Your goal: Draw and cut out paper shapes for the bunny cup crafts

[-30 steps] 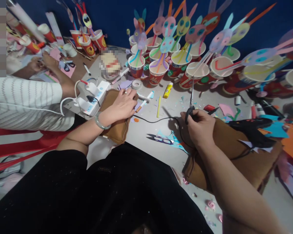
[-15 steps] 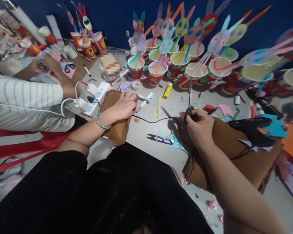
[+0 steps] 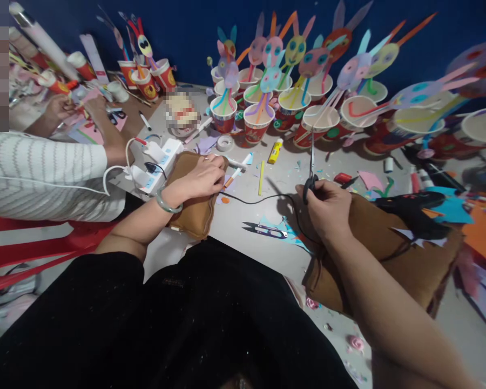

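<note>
My right hand [image 3: 330,208] is closed around the black handles of a pair of scissors [image 3: 312,156], whose blades point up and away toward the cups. My right forearm lies across a brown cushion [image 3: 425,265]. On a smaller brown cushion [image 3: 192,221] rests my left hand [image 3: 204,178], its fingers curled together at the far right edge; what they grip, if anything, is hidden. White pens [image 3: 234,177] lie just beyond those fingertips. A black cord [image 3: 259,202] runs between the cushions. Thread snips [image 3: 265,230] lie on blue paper scraps [image 3: 295,240] between my arms.
Paper cups [image 3: 259,129] with colourful rabbit-eared spoon figures line the back. A yellow glue stick [image 3: 275,151], tape roll [image 3: 225,143] and yellow strip [image 3: 261,178] lie mid-table. Left are a power strip [image 3: 166,162] and another person's hands [image 3: 60,111]. A black glue gun-like object [image 3: 425,208] lies right.
The view has shifted slightly. My hands keep their places on the cushion and the scissors. The other person's hand at the left has moved a little.
</note>
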Motion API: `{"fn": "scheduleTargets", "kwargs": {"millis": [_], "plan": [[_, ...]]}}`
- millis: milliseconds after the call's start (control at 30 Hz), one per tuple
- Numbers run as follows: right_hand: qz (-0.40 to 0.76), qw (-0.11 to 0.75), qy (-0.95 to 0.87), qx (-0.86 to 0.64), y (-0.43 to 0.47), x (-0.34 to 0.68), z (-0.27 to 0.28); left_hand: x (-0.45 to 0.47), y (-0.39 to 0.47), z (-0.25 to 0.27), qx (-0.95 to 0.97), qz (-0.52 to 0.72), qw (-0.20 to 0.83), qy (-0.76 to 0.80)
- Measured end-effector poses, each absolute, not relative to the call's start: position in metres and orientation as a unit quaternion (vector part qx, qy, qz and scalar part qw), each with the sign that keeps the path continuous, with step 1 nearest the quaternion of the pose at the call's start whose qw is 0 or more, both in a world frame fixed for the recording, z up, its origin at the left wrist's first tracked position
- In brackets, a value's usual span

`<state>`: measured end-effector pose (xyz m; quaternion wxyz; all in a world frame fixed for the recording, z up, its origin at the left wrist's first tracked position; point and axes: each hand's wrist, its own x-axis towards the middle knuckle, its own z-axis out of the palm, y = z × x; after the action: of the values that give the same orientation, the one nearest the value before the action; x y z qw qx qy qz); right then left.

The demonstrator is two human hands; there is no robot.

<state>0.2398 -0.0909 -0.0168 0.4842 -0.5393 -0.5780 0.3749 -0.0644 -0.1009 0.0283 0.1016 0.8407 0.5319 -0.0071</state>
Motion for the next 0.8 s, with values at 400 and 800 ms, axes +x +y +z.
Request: {"fn": "scheduleTargets", "kwargs": {"millis": [400, 800], "plan": [[0.372, 0.482, -0.583, -0.538, -0.090, 0.239, -0.017, -0.063, -0.100, 0.044, 0.785, 0.162, 0.289, 0.524], [0.362, 0.488, -0.587, -0.535, -0.090, 0.240, -0.021, -0.042, -0.112, 0.042, 0.862, -0.081, 0.178, 0.468]]}}
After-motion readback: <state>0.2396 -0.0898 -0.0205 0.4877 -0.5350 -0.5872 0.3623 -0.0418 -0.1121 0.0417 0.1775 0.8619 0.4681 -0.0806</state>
